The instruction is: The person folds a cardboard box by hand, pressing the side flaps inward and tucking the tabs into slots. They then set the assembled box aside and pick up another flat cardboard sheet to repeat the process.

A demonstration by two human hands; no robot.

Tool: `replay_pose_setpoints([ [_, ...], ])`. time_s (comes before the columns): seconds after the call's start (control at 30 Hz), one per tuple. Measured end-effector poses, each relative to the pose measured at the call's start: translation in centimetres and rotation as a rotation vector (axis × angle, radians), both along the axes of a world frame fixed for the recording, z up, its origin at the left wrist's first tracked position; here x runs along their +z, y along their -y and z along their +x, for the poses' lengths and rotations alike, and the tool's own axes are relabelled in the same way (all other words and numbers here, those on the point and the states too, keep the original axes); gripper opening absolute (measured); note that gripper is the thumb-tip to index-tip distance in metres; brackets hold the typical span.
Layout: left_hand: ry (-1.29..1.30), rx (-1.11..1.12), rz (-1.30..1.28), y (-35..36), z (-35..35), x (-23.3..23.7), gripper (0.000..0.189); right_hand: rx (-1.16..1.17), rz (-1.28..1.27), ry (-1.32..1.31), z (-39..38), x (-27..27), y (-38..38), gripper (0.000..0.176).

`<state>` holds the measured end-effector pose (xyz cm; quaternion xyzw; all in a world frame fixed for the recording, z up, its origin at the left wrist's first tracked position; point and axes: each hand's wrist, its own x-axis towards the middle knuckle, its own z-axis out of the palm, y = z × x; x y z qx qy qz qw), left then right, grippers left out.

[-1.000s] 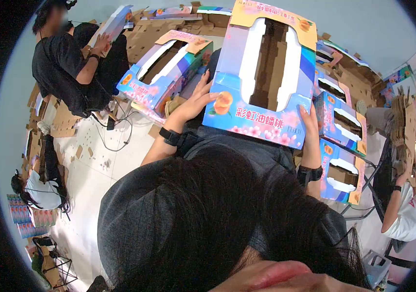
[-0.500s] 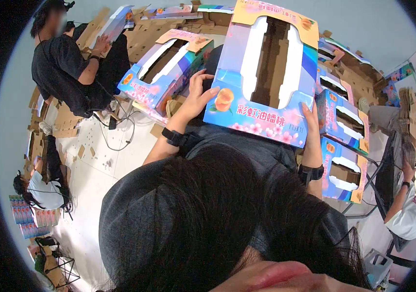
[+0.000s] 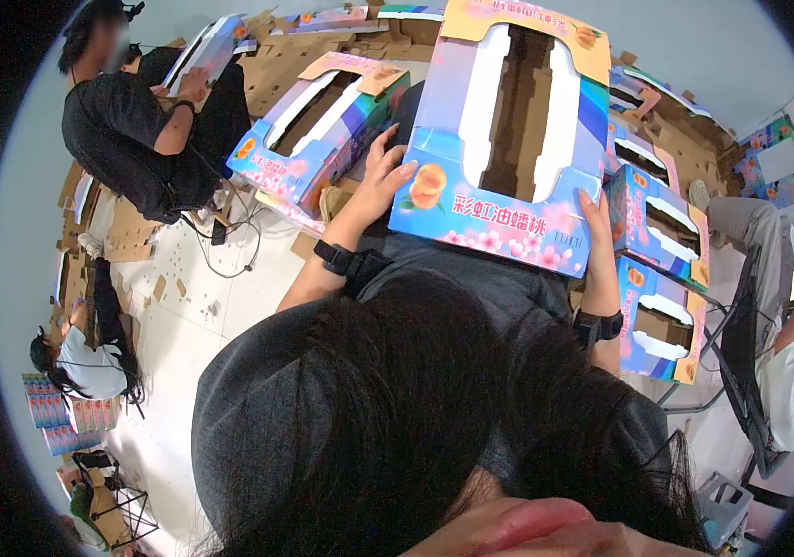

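Note:
A folded cardboard fruit box (image 3: 434, 148) with peach and blossom print rests on my lap, its long slot-shaped opening on top showing the brown inside. My left hand (image 3: 385, 176) grips the box's left side, thumb on the blue front corner. On the opposite side, my right hand (image 3: 598, 227) is pressed to the right front corner, its thumb on the top and its other fingers mostly hidden. A black band circles each wrist. Another box of the same print (image 3: 322, 116) stands to the left, close to my left hand.
Stacked boxes (image 3: 661, 227) stand just right of me, near a chair frame. A person in black (image 3: 137, 121) handles a box at upper left. Other people sit at far left (image 3: 90, 357) and far right (image 3: 787, 390). Cables (image 3: 239, 232) and cardboard scraps lie on the floor.
The box and both my hands stay almost still. The person at far right has shifted, with the brown cardboard there moving toward the view's edge.

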<state>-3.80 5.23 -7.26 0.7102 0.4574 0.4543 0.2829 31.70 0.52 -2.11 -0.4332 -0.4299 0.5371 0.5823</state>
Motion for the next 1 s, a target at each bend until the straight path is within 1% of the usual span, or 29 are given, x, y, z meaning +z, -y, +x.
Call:
replay_pose_setpoints([
  [0.13, 0.013, -0.030, -0.013, 0.2, 0.1, 0.1, 0.058, -0.002, -0.007, -0.052, -0.2, -0.2, 0.2, 0.068],
  [0.23, 0.002, -0.033, -0.031, 0.3, 0.1, 0.3, 0.059, 0.012, 0.032, -0.044, 0.2, -1.0, -0.3, 0.067],
  [0.37, 0.014, -0.042, -0.071, 0.6, 0.2, 0.8, 0.058, 0.010, 0.005, -0.074, 0.4, -1.5, -0.5, 0.064],
  [0.43, 0.038, -0.062, -0.102, 1.0, 0.3, 1.5, 0.058, 0.005, -0.010, -0.099, 0.4, -1.5, -0.2, 0.064],
  [0.53, -0.043, -0.106, -0.068, 1.9, 0.1, 3.7, 0.055, -0.038, -0.091, -0.139, 1.2, -2.2, -0.1, 0.059],
  [0.63, -0.046, -0.277, 0.057, 3.3, 0.5, 7.0, 0.055, -0.023, -0.184, -0.324, 4.2, -4.2, 0.4, 0.054],
  [0.67, -0.062, -0.391, 0.130, 3.6, 0.4, 8.3, 0.060, -0.052, -0.146, -0.345, 4.7, -5.1, 0.3, 0.051],
  [0.7, 0.035, -0.487, 0.069, 4.1, 0.6, 9.5, 0.062, -0.081, -0.107, -0.366, 5.2, -5.8, 0.2, 0.048],
  [0.77, 0.235, -0.674, -0.054, 4.9, 1.7, 10.7, 0.068, -0.058, -0.019, -0.398, 5.7, -6.9, -0.4, 0.047],
  [0.8, 0.244, -0.670, -0.021, 4.9, 2.1, 10.4, 0.076, -0.049, 0.009, -0.415, 5.6, -7.0, -0.7, 0.047],
  [0.9, 0.105, -0.581, -0.123, 6.1, 2.8, 10.4, 0.107, -0.052, 0.005, -0.465, 5.6, -7.2, -1.1, 0.045],
  [0.93, 0.066, -0.557, -0.161, 6.3, 2.6, 9.7, 0.105, -0.035, -0.010, -0.445, 6.0, -7.5, -1.0, 0.044],
  [1.0, -0.002, -0.848, -0.514, 3.9, 1.2, 6.7, 0.078, -0.006, -0.042, -0.403, 7.0, -8.0, -0.9, 0.043],
])
